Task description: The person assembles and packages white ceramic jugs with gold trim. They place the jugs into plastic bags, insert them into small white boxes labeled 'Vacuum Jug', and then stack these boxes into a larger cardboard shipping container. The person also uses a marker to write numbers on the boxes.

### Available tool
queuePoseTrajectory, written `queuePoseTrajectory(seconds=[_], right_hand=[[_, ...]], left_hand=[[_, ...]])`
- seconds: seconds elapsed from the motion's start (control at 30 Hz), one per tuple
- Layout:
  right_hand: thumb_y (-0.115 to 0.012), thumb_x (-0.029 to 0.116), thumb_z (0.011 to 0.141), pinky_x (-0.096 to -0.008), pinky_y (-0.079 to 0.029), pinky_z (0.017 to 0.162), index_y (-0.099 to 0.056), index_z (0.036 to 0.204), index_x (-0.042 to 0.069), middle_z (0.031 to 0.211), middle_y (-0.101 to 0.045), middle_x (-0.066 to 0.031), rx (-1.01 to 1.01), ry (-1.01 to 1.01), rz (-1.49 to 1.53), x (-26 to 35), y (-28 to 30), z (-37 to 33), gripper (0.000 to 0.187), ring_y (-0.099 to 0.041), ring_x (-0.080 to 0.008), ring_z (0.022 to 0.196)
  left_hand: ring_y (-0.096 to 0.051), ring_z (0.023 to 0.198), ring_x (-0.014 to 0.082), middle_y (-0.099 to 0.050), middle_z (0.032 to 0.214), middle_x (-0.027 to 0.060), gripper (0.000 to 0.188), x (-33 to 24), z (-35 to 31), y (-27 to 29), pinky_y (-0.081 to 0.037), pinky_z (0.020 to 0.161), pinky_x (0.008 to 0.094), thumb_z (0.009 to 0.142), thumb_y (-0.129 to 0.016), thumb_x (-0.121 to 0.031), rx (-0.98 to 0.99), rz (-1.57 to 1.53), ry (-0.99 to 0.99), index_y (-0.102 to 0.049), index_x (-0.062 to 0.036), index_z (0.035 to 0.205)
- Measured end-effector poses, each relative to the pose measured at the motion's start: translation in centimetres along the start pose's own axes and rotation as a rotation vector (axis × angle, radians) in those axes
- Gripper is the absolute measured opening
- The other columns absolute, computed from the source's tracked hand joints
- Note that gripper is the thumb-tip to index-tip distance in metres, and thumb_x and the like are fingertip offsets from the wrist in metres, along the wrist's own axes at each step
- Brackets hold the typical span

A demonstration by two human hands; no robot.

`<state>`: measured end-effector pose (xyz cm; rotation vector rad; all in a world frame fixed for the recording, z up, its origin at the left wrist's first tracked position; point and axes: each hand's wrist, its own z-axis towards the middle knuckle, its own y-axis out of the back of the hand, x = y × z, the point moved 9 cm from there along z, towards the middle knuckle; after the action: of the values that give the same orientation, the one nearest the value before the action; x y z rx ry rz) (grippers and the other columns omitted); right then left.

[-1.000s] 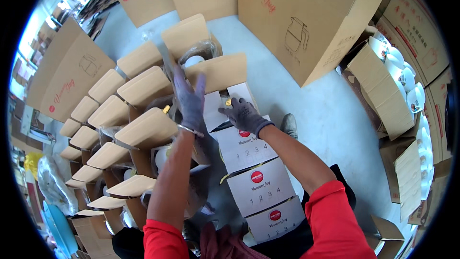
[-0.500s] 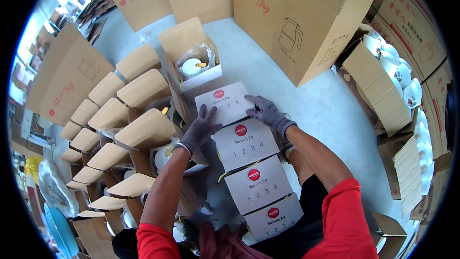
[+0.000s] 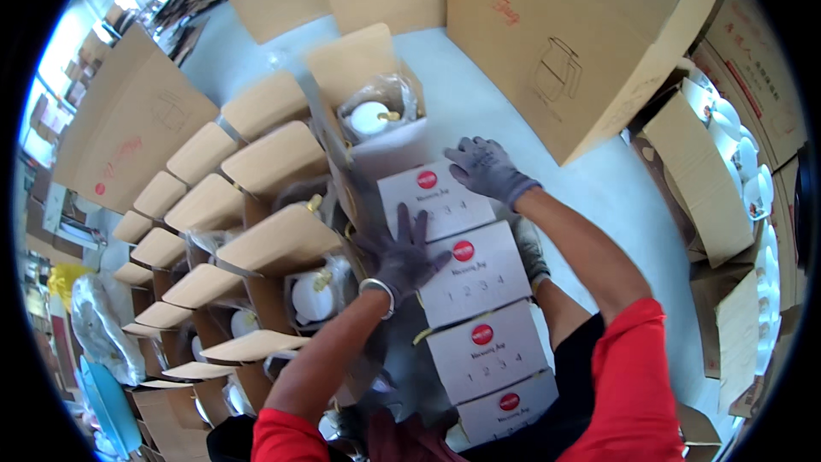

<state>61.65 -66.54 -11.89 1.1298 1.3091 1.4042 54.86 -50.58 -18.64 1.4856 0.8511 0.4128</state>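
Observation:
Several closed white cartons stand in a row running away from me, each lid bearing a red disc and dark print. My left hand [image 3: 404,258], in a grey glove, lies with fingers spread over the left side of the farthest closed carton [image 3: 425,192] and the one before it [image 3: 475,291]. Beyond the farthest carton's right corner is my right hand [image 3: 489,169], also gloved, its fingers stretched out and holding nothing. Past that row stands an open carton [image 3: 389,141] with a white-lidded jug [image 3: 369,119] in clear plastic.
On the left, rows of open cartons with raised flaps [image 3: 274,158] hold bagged jugs. Large brown cartons [image 3: 564,43] stand at the back. At the right, a box [image 3: 697,175] holds stacked white pieces. A blue basin [image 3: 109,406] sits lower left.
My right hand has come off the farthest closed carton's right side and moved away from me. The left hand's fingers have spread. The whole view has shifted, so things appear further right.

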Motion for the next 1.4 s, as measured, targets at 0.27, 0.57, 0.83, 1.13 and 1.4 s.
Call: queuePoseTrajectory(seconds=[0.27, 0.57, 0.83, 1.13, 1.4], right_hand=[[-0.062, 0.033, 0.085, -0.0511, -0.048, 0.089, -0.041, 0.138, 0.020, 0.120, -0.057, -0.0178, 0.020, -0.556, 0.301, -3.4, -7.7, 10.8, 0.058, -0.060, -0.0381, 0.108], [-0.069, 0.023, 0.078, -0.0389, -0.048, 0.081, -0.068, 0.091, 0.008, 0.091, -0.065, -0.0166, 0.037, -0.239, 0.627, -5.2, -6.3, 8.3, 0.020, -0.063, -0.0299, 0.088], [-0.066, 0.019, 0.079, -0.0453, -0.045, 0.090, -0.039, 0.141, 0.017, 0.117, -0.050, -0.0188, -0.317, -0.108, 0.169, -2.8, 1.4, 3.6, 0.068, -0.054, -0.0355, 0.103], [-0.058, 0.039, 0.088, -0.0536, -0.042, 0.093, -0.054, 0.132, 0.033, 0.128, -0.047, -0.0127, -0.043, -0.047, 0.161, 2.1, -3.9, 6.5, 0.044, -0.046, -0.0364, 0.116], [-0.051, 0.032, 0.093, -0.0363, -0.048, 0.091, -0.064, 0.109, 0.007, 0.094, -0.064, -0.0098, -0.396, -0.166, 1.164, -6.7, -7.1, 8.1, 0.032, -0.060, -0.0275, 0.097]], left_hand=[[-0.040, 0.126, 0.0526, -0.037, 0.140, 0.0288, 0.059, 2.9, 1.1, 4.3, -0.041, 0.099, 0.0569, 0.094, -0.048, -0.030, -0.201, -0.593, 0.010, -0.032, -0.0005, 0.142], [-0.059, 0.102, 0.0478, -0.029, 0.142, 0.0346, 0.061, 2.4, 2.0, 3.2, -0.052, 0.080, 0.0534, 0.093, -0.051, -0.033, 0.078, 0.116, 0.109, -0.030, -0.0089, 0.144], [-0.057, 0.102, 0.0424, -0.053, 0.118, 0.0254, 0.051, 9.9, 7.5, 7.8, -0.048, 0.088, 0.0422, 0.088, -0.057, -0.025, -0.452, -0.600, 0.285, -0.043, 0.0014, 0.129], [-0.056, 0.104, 0.0386, -0.054, 0.123, 0.0179, 0.040, 11.5, 14.6, 14.0, -0.047, 0.084, 0.0505, 0.089, -0.055, -0.032, -0.340, 0.029, 0.175, -0.053, -0.0058, 0.120], [-0.067, 0.082, 0.0352, -0.068, 0.100, 0.0165, 0.028, 9.0, 17.2, 14.5, -0.052, 0.073, 0.0476, 0.094, -0.051, -0.033, -0.116, 0.145, -0.150, -0.063, -0.0109, 0.106]])
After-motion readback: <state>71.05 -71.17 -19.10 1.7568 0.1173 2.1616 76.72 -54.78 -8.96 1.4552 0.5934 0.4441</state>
